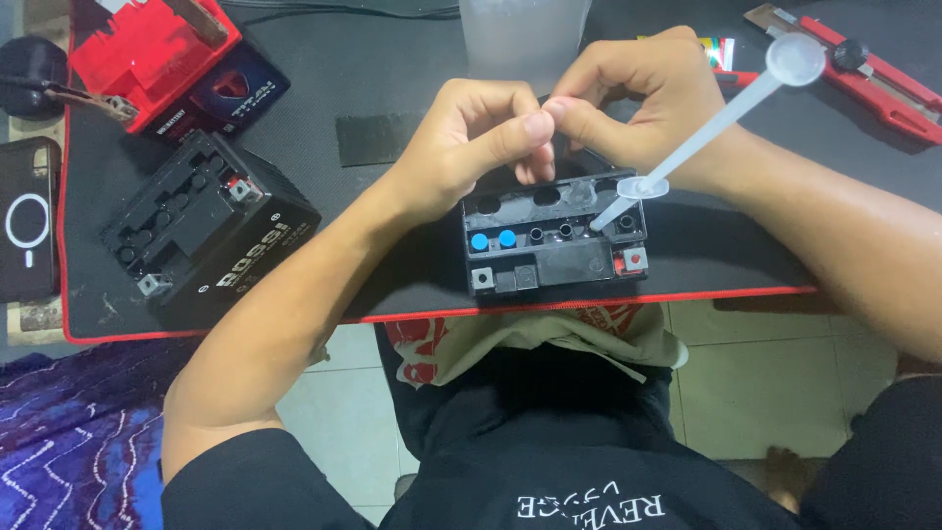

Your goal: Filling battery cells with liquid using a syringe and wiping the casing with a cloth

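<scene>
Black battery just below both grips, fingertips pinched together above its top.

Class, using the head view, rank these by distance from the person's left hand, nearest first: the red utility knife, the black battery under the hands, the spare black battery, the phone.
From the left hand:
1. Black battery, directly beneath the hand.
2. Spare black battery, to the left on the mat.
3. Red utility knife, far right, top corner.
4. Phone, far left edge.

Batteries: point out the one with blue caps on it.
The black battery under both hands at the mat's near edge: two blue caps sit on its top. The black battery at left and the red one show none.
</scene>
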